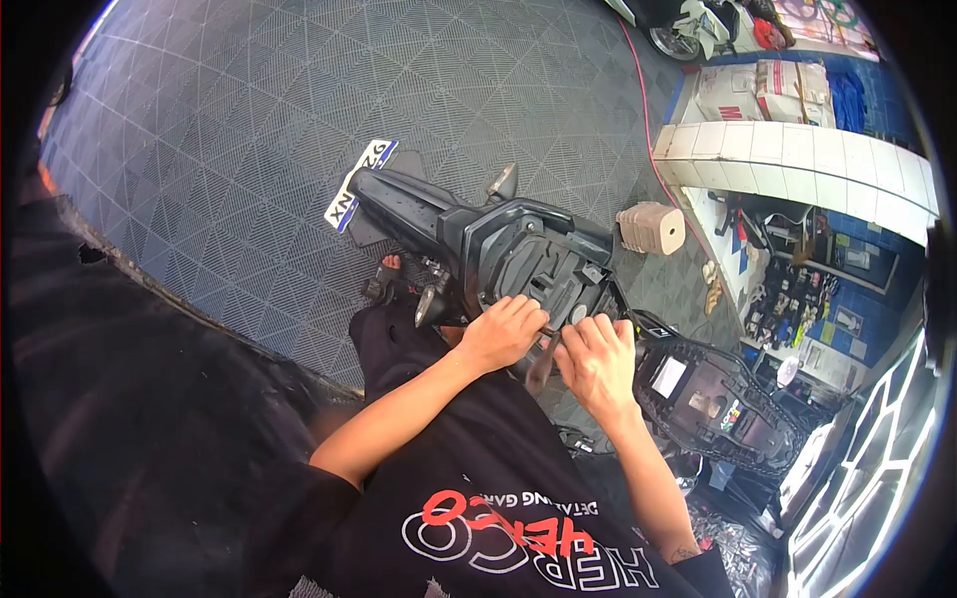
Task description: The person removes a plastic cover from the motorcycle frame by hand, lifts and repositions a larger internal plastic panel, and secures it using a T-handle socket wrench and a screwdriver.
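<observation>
A dark motorcycle with its seat area uncovered stands in front of me, its tail and licence plate pointing to the upper left. My left hand has its fingers curled at the near edge of the exposed compartment. Close beside it, my right hand is closed too, knuckles up, at the same edge. Whatever the fingertips grip is hidden. Below and between the hands is a blurred brownish shape that I cannot identify.
To the right lies a black seat underside or panel with stickers. A beige block-like stool stands on the tiled floor beyond the motorcycle. A pink hose runs past a white-tiled ledge. Another motorcycle is at the top right.
</observation>
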Available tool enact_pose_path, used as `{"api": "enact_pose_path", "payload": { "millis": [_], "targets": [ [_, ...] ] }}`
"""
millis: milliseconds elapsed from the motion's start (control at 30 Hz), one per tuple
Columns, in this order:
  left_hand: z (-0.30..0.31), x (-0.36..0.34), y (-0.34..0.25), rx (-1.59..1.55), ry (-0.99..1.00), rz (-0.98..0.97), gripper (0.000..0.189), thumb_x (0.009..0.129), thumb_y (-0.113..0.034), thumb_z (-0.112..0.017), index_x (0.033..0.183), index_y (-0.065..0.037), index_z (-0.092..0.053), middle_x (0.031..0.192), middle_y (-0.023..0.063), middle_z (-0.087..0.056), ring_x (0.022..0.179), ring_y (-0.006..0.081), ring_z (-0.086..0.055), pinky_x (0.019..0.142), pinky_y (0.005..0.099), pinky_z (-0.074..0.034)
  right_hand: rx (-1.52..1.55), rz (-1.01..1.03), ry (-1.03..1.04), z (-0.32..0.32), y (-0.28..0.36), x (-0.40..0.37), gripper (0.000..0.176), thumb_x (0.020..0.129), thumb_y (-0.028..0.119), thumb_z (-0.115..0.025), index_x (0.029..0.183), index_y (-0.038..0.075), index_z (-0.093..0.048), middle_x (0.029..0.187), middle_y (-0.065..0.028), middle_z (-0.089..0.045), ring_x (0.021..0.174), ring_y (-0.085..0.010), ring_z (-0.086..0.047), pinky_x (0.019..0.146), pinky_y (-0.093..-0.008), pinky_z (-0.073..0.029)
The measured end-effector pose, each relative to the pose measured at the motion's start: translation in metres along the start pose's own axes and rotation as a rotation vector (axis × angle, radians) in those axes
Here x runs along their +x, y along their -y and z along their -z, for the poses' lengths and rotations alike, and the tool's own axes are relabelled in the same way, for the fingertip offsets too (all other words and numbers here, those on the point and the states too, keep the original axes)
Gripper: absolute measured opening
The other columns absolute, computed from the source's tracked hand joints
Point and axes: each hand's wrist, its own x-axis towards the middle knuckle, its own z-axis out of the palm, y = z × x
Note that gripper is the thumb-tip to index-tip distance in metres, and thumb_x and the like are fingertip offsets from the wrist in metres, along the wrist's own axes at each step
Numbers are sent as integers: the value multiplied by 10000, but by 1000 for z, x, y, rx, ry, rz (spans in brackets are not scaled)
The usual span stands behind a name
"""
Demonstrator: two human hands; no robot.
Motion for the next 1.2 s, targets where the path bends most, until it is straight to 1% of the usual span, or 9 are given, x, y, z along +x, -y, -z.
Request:
{"api": "enact_pose_path", "payload": {
  "millis": [133, 267, 367, 567, 733, 867, 967, 1067, 1200],
  "targets": [
    [4, 3, -1, -2, -11, 5, 243, 844, -123, -734, 1033, -86, -586, 973, 67, -597, 931, 261, -623, 813, 375, -508, 153, -173, -137, -14, 8, 5, 381, 931, 223, -762, 603, 75, -637, 597, -70, -549, 625, -278, -578, 689, -439, -385],
    [2, 5, 0, -49, -25, 20, 242, 834, -88, -740, 1018, -67, -583, 936, 86, -592, 904, 286, -629, 797, 392, -513, 383, -357, -138, -18, 13, 8, 451, 963, 232, -715, 583, 7, -629, 589, -183, -622, 536, -384, -637, 563, -470, -490],
    [2, 7, -2, -57, -24, 47, 215, 832, -32, -710, 1002, -53, -580, 909, 109, -591, 881, 315, -634, 782, 421, -521, 393, -420, -100, -15, 14, 9, 465, 961, 281, -707, 585, 13, -656, 634, -175, -671, 606, -367, -683, 603, -472, -524],
    [1, 9, -3, -52, 9, 13, 160, 861, -5, -652, 992, -20, -563, 876, 148, -570, 805, 367, -618, 732, 456, -518, 722, -524, 24, -30, 4, -2, 380, 1051, 360, -591, 992, 12, -730, 755, -240, -711, 779, -473, -715, 724, -542, -579],
    [0, 4, -11, -12, 129, -1, 236, 836, -64, -724, 1002, -20, -562, 860, 162, -551, 781, 384, -581, 700, 467, -482, 710, -520, 19, 9, -2, -45, 339, 1059, 322, -587, 1118, 18, -724, 721, -238, -699, 700, -455, -704, 671, -540, -560],
    [4, 13, -30, -55, 381, -65, 316, 806, -92, -785, 1039, -26, -582, 920, 152, -601, 842, 372, -589, 766, 468, -481, 1023, -623, -172, -15, -23, -128, 325, 1060, 316, -592, 1091, 18, -718, 743, -247, -694, 747, -461, -695, 682, -562, -546],
    [-7, 34, -87, 7, 626, -177, 302, 846, -208, -812, 1033, -48, -637, 941, 129, -631, 876, 352, -601, 818, 457, -474, 1419, -807, -78, -52, -38, -178, 405, 1117, 359, -528, 1028, 0, -695, 639, -139, -666, 590, -279, -691, 625, -425, -552],
    [-42, 39, -131, 25, 909, 32, 269, 958, -316, -752, 975, -58, -678, 846, 144, -709, 766, 380, -693, 688, 479, -520, 1905, -932, -113, -101, -37, -207, 470, 1139, 417, -480, 1059, 8, -698, 661, -57, -662, 587, -156, -655, 600, -346, -528],
    [-78, 37, -152, 191, 968, 128, 302, 1027, -315, -672, 897, -43, -665, 763, 208, -673, 742, 432, -667, 664, 508, -498, 1926, -746, -167, -155, -79, -248, 541, 1135, 479, -456, 1159, -7, -694, 783, -73, -718, 655, -149, -696, 546, -319, -513]
  ]
}}
